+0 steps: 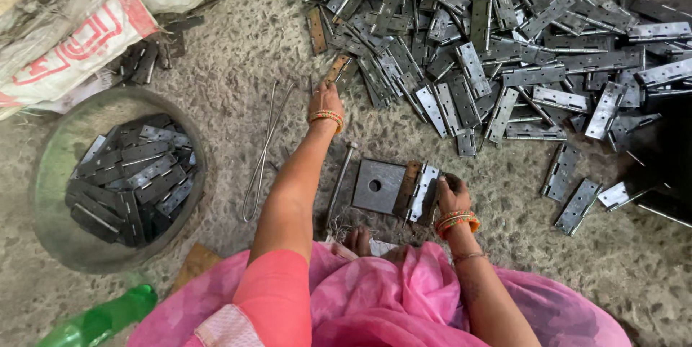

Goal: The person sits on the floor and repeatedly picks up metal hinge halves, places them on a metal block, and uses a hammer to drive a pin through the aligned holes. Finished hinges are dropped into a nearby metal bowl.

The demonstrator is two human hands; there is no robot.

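Head view: left hand [326,99] reaches forward, fingers closed on a brownish hinge [336,69] at the pile's [504,37] near edge, its long axis running away from the body; right hand [452,193] clamps a hinge [423,190] on the square plate [378,185].

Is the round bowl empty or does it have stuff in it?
Not empty. The bowl holds a heap of flat grey metal hinges, though part of its bottom shows bare.
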